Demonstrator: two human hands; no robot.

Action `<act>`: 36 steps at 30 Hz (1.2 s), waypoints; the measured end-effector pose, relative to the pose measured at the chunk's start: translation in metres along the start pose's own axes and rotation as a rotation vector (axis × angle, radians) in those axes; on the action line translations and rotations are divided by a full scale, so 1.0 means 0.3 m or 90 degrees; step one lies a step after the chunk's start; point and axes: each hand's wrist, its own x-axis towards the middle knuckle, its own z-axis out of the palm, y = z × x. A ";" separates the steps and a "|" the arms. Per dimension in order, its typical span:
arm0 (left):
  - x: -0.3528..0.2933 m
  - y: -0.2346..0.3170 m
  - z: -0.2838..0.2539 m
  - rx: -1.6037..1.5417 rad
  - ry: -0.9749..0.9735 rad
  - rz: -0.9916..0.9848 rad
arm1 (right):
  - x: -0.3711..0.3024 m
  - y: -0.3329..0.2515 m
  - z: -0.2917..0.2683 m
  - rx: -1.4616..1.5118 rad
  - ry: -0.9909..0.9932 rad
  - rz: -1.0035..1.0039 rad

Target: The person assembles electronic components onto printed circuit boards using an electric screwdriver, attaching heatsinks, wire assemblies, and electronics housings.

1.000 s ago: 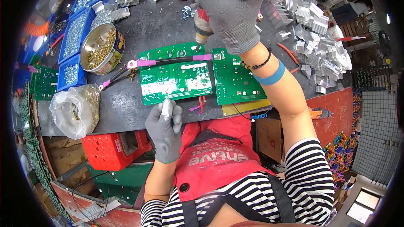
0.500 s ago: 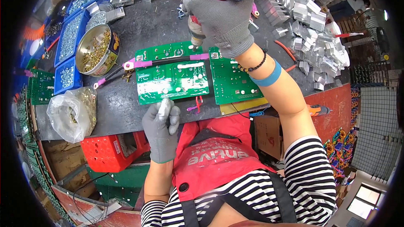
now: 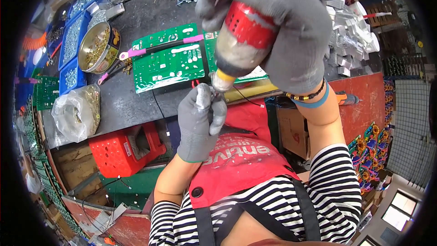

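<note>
My gloved right hand (image 3: 298,36) is wrapped round a red power screwdriver (image 3: 248,29), its nose tilted down toward me. Right at that nose, my gloved left hand (image 3: 200,118) pinches its thumb and fingertips together; whatever lies between them is too small to make out. Behind the left hand, a green circuit board (image 3: 175,66) lies on the dark table, a black cable (image 3: 164,48) with pink sleeved ends running across it. A second green board (image 3: 209,48) beside it is mostly hidden by the screwdriver and my right hand.
At the left stand a round tin (image 3: 117,41) of brass-coloured screws, blue bins (image 3: 74,76) of silver hardware and a clear plastic bag (image 3: 75,114). Silver heat sinks (image 3: 348,41) pile up at the right. Under the table edge is a red stool (image 3: 109,155).
My right hand has brought the screwdriver down and nearer, from above the boards to my left fingertips. My left hand has moved right and up to meet it.
</note>
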 end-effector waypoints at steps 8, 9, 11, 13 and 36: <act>-0.050 -0.046 0.065 0.002 0.009 -0.001 | 0.091 0.186 -0.145 -0.251 -0.013 -0.732; -0.051 -0.053 0.070 -0.003 -0.012 0.005 | 0.105 0.208 -0.154 -0.284 -0.012 -0.824; -0.059 -0.059 0.073 -0.005 -0.028 0.014 | 0.143 0.247 -0.153 -0.346 -0.015 -1.002; -0.064 -0.060 0.082 -0.082 0.007 -0.018 | 0.069 0.225 -0.189 -0.271 -0.142 -0.785; -0.055 -0.109 0.028 0.106 0.070 -0.036 | -0.033 -0.095 -0.144 -0.076 0.043 -0.061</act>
